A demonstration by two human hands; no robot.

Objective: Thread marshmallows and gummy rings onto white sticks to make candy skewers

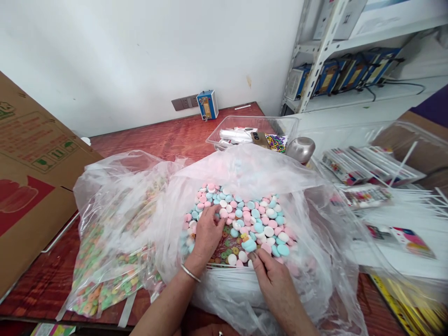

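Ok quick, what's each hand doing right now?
Left hand: fingers at the candies, can't tell if gripping.
Right hand: closed, holding a blue candy.

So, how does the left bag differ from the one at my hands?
The left bag shows mostly green and orange pieces; the middle bag shows mostly pink, blue and white discs. Your left hand and right hand are at the middle bag, not the left bag. Both are translucent plastic.

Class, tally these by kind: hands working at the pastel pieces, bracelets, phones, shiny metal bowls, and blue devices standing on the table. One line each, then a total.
Hands: 2 (left hand, right hand)
Bracelet: 1
Phone: 1
Metal bowl: 1
Blue device on the table: 1
Total: 6
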